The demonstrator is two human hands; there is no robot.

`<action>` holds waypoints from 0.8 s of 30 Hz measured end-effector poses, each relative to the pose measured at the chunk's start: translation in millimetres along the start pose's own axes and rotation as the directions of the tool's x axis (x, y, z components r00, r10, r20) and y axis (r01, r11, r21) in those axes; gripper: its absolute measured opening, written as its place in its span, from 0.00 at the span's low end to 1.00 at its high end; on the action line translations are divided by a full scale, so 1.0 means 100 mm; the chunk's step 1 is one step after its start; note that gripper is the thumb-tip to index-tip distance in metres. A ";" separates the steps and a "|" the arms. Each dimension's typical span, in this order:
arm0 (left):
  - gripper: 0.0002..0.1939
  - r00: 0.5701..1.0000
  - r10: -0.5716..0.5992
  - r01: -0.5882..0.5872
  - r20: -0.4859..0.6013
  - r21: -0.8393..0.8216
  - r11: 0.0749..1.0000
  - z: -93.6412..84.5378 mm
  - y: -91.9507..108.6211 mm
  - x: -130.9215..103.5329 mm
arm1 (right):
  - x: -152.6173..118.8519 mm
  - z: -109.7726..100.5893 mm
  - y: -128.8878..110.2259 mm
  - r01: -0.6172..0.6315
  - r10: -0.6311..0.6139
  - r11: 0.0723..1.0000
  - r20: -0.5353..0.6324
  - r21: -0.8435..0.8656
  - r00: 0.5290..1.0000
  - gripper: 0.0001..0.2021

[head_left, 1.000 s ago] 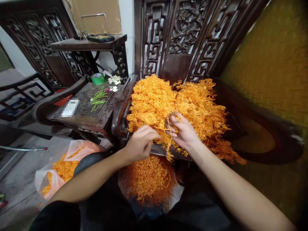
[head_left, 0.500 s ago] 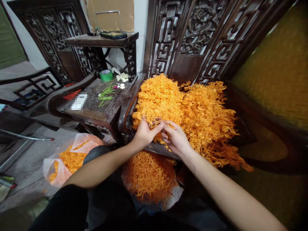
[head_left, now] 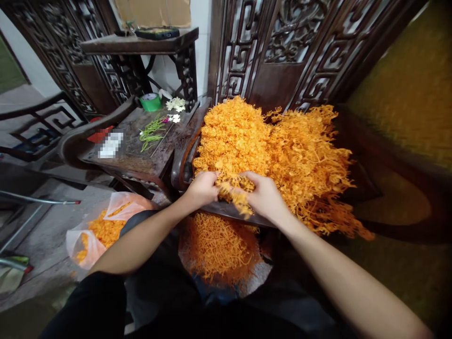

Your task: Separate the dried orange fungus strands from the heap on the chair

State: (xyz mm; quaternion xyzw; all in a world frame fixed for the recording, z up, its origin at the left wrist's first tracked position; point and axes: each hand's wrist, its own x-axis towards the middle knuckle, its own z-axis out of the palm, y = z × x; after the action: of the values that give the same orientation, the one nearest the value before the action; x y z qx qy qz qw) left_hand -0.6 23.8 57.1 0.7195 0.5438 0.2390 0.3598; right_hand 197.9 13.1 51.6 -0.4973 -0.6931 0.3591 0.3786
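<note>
A frilly, branching orange sprig (head_left: 237, 187), apparently an artificial plant piece, stretches between my two hands at the seat's front edge. My left hand (head_left: 204, 189) has its fingers closed round the sprig's left end. On the other side, the thumb and fingers of my right hand (head_left: 267, 197) pinch its right part, with some strands drooping below. Right behind them rises a big heap of orange sprigs (head_left: 235, 134), blending into a second, looser bunch (head_left: 310, 162) on the right. Under the hands sits a round container's load of thin orange stems (head_left: 219, 247).
Left of the heap, a dark wooden chair seat (head_left: 141, 155) bears green tape (head_left: 150, 101), green stems (head_left: 152, 133) and white blossoms (head_left: 175, 104). A plastic bag (head_left: 122, 202) of orange pieces lies on the floor. Carved chair backs (head_left: 278, 80) stand behind.
My hands have moved apart, from fingertips meeting to holding the sprig between them. More of the sprig now shows, hanging down near my right hand. The view has shifted slightly.
</note>
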 end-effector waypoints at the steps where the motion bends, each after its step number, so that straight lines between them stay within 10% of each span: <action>1: 0.11 1.000 0.010 -0.010 0.015 -0.015 1.000 0.00 0.01 -0.01 | 0.00 -0.02 -0.02 0.055 -0.055 0.998 -0.045 -0.006 0.997 0.15; 6: 0.16 0.995 0.079 -0.057 0.053 -0.341 0.938 0.06 0.10 -0.07 | 0.04 -0.03 -0.05 0.039 0.002 0.979 -0.200 0.200 0.980 0.15; 11: 0.19 0.988 0.102 -0.033 0.115 -0.486 0.873 0.11 0.11 -0.08 | 0.05 -0.03 -0.05 -0.122 0.138 0.905 -0.011 0.408 0.990 0.19; 24: 0.22 0.988 -0.152 0.114 0.021 -0.761 0.638 0.04 0.10 -0.02 | 0.12 -0.18 0.15 -0.158 0.197 0.851 -0.025 0.501 0.980 0.21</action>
State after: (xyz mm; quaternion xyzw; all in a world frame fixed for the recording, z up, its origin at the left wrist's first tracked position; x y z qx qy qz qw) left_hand 8.2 19.3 62.7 0.4549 0.4530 0.4337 0.6323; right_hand 217.3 30.9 48.7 -0.4584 -0.5138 0.5396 0.4845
